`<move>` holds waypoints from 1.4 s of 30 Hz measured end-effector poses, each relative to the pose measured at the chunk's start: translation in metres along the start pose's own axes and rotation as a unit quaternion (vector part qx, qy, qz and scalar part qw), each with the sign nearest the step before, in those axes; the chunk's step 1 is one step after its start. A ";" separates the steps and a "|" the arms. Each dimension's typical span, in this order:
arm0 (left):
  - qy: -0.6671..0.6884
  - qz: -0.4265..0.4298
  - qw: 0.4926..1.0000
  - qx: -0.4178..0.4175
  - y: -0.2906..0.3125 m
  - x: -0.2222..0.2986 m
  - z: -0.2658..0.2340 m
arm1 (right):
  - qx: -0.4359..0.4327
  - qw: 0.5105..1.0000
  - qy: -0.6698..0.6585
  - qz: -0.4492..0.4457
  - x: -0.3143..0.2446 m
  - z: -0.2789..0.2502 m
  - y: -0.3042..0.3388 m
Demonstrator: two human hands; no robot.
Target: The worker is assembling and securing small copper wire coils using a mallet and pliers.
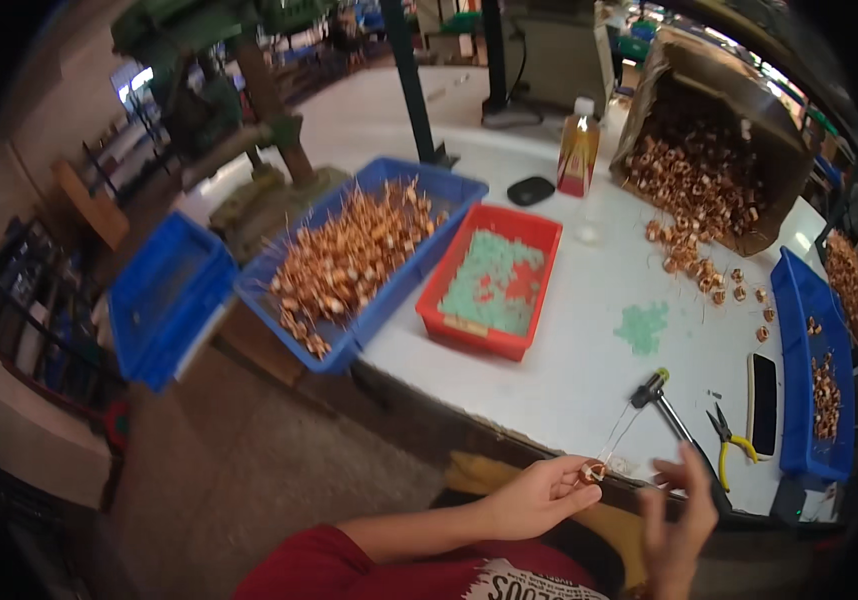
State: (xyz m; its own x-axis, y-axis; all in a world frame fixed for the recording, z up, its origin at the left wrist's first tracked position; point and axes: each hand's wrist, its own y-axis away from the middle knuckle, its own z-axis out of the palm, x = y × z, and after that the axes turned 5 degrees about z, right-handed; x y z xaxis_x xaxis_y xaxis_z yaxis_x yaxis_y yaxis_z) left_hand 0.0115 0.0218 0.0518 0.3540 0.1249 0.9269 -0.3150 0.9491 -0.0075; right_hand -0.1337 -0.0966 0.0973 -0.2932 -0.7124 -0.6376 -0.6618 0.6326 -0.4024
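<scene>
At the table's near edge, my left hand pinches a small copper coil between thumb and fingertips. Thin wires rise from near the coil toward a black, green-tipped tool head on a rod. Just right of the coil is my right hand, somewhat blurred, its fingers apart and nothing visible in them. Yellow-handled pliers lie beyond it. Flat on the white table is a patch of small pale green pieces.
Copper coils fill a blue tray and spill from a cardboard box. A red bin holds green pieces. A blue bin and phone lie right. A bottle stands behind; a drill press is far left.
</scene>
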 end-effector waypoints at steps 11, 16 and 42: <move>0.048 -0.065 0.996 0.027 0.002 0.011 -0.002 | -0.009 0.946 0.325 -0.016 0.093 -0.035 -0.013; 0.081 -0.068 0.993 0.042 -0.005 0.003 -0.007 | 0.029 0.978 0.203 0.044 0.087 -0.036 -0.005; 0.498 -0.132 0.855 0.057 0.005 -0.031 -0.021 | -0.335 0.917 -0.058 0.208 0.011 -0.056 -0.006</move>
State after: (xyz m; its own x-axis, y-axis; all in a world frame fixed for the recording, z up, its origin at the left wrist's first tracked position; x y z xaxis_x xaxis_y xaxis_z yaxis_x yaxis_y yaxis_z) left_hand 0.0174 0.0292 0.0149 0.9828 0.1486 0.1098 -0.1714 0.9552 0.2413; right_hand -0.1721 -0.1250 0.1297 -0.5669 -0.3906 -0.7253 -0.7963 0.4855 0.3609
